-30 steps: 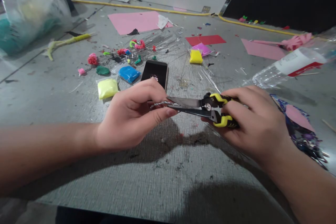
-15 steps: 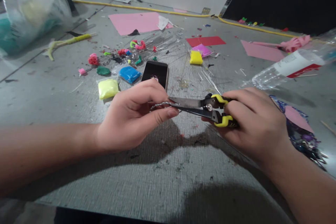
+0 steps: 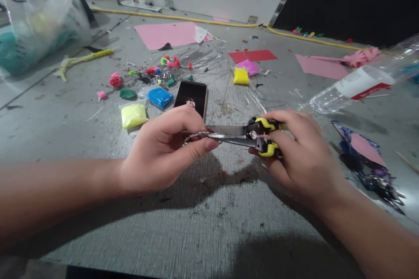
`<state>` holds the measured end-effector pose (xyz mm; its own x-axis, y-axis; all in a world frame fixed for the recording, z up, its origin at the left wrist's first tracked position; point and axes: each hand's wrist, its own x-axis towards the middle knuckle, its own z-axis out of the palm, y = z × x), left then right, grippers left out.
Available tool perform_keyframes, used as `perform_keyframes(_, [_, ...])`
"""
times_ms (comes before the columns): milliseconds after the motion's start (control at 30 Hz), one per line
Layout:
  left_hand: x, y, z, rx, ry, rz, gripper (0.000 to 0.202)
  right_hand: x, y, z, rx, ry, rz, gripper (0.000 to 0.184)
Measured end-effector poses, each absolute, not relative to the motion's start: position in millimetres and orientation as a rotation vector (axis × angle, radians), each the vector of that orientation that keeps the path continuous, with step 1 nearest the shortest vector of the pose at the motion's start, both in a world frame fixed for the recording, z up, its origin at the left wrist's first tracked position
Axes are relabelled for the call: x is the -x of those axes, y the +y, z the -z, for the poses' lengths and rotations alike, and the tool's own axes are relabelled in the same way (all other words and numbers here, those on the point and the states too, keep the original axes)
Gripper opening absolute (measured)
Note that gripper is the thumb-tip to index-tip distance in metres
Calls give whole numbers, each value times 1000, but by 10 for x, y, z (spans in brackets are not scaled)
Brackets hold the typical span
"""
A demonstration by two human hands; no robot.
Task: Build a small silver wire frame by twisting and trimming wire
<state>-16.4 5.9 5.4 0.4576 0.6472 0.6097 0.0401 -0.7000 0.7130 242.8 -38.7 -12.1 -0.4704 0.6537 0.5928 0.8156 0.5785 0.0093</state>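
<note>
My left hand (image 3: 163, 150) pinches a loop of twisted silvery wire (image 3: 193, 136) between thumb and fingers. Yellow-and-black handles are gripped in my right hand (image 3: 301, 157); they belong to a pair of scissors-like cutters (image 3: 240, 134) whose dark blades point left. The blade tips reach the left fingertips, with the wire running in between the blades. How far the blades have closed at the tips is partly hidden by the left fingers. Just behind my left hand lies a phone (image 3: 190, 96) with a dark screen.
Packets of yellow (image 3: 133, 115) and blue clay (image 3: 159, 97) lie behind my left hand, near thin wires (image 3: 203, 61). A clear bottle (image 3: 347, 85) lies at the right, above a pile of small dark pieces (image 3: 376, 178). Pink paper (image 3: 166, 36) and a plastic bag (image 3: 42, 22) are farther back.
The cutters have shifted slightly left and the gap between handles and blades looks smaller. My right fingers have changed position on the handles. The view has tilted a little.
</note>
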Motion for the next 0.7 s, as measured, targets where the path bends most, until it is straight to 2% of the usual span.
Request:
perform_keyframes(167, [163, 43, -31, -2070, 500, -1245, 14, -2427, -397, 172, 1282, -2314, 383, 15])
perform_keyframes(367, [126, 2, -46, -1831, 678, -1198, 15, -2437, -405, 128, 1277, -2281, 341, 28])
perform_keyframes(700, [87, 9, 6, -1244, 715, -1027, 5, -2436, -405, 65, 1237, -2261, 240, 31])
